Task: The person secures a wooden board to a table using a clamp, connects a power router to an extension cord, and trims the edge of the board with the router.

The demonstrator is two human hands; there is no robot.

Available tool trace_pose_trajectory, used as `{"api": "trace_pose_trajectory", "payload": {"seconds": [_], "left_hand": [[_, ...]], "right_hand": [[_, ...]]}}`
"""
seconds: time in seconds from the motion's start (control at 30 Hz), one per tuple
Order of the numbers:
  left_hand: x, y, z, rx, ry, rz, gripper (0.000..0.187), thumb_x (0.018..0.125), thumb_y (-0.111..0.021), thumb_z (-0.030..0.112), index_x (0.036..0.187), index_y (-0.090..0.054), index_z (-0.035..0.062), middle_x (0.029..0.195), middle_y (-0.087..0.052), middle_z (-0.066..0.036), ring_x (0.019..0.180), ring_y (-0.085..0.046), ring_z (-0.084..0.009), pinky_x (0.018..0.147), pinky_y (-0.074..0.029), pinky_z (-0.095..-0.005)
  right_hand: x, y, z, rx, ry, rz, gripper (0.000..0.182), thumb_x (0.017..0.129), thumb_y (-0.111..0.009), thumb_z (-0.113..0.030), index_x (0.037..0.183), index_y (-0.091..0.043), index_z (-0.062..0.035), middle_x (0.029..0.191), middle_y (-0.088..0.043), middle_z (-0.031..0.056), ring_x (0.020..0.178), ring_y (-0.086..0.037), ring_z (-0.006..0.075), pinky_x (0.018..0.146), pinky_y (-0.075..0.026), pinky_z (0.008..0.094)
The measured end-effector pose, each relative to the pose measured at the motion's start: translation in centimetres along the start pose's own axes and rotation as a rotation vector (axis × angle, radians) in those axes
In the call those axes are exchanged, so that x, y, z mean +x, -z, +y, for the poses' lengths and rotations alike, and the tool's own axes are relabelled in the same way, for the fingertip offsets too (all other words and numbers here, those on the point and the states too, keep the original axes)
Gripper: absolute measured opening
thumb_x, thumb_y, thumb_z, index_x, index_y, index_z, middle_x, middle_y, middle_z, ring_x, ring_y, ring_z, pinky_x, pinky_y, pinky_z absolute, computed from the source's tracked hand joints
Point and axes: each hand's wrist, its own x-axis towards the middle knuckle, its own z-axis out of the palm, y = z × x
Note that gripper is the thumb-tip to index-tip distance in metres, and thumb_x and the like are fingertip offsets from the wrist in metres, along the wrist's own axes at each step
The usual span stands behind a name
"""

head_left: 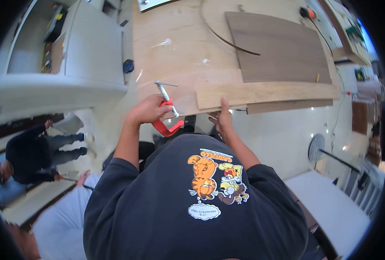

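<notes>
A red C-clamp (163, 126) with a silver screw and cross handle is in my left hand (148, 110), its fingers wrapped round the frame. The clamp is at the near edge of the worktable (171, 60), left of a long light wooden strip (266, 92). My right hand (223, 118) pinches the near edge of that strip close to its left end, thumb on top and fingers below. Under the strip lies a brown board (283, 50), which also shows along the near edge.
A thin curved dark strip (231, 43) rests on the table. White cabinets (95, 43) stand at the left. Two other people (28, 149) (67, 216) are at the lower left. A round-based stand (317, 147) is at the right, near a white panel (326, 208).
</notes>
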Motion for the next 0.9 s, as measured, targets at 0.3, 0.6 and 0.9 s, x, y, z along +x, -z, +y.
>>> {"api": "trace_pose_trajectory", "payload": {"seconds": [0.3, 0.6, 0.9], "left_hand": [[-0.5, -6.7, -6.1, 0.117, -0.176, 0.157, 0.023, 0.090, -0.067, 0.018, 0.102, -0.062, -0.0003, 0.078, -0.063, -0.011, 0.064, -0.062, -0.0192, 0.061, -0.050, -0.0350], [-1.1, -9.7, -3.7, -0.130, -0.054, 0.363, 0.024, 0.092, -0.064, 0.017, 0.104, -0.064, -0.0033, 0.074, -0.062, -0.008, 0.061, -0.062, -0.0157, 0.058, -0.050, -0.0319], [1.3, -11.0, -0.8, -0.245, 0.169, 0.231, 0.018, 0.093, -0.063, 0.016, 0.100, -0.062, -0.0007, 0.073, -0.061, -0.005, 0.056, -0.055, -0.0122, 0.053, -0.047, -0.0282]], "right_hand": [[1.0, 0.2, 0.5, 0.066, 0.003, -0.127, 0.091, 0.084, -0.049, -0.079, 0.143, -0.042, -0.0092, 0.131, -0.054, 0.0146, 0.110, -0.056, 0.0288, 0.096, -0.044, 0.0486], [0.9, 0.4, 0.5, 0.086, 0.003, -0.092, 0.095, 0.080, -0.053, -0.080, 0.138, -0.047, -0.0056, 0.124, -0.057, 0.0159, 0.107, -0.058, 0.0287, 0.098, -0.045, 0.0474], [1.0, 0.5, 0.5, 0.088, 0.013, -0.127, 0.088, 0.080, -0.057, -0.079, 0.126, -0.055, -0.0043, 0.109, -0.064, 0.0126, 0.095, -0.062, 0.0222, 0.089, -0.049, 0.0395]]}}
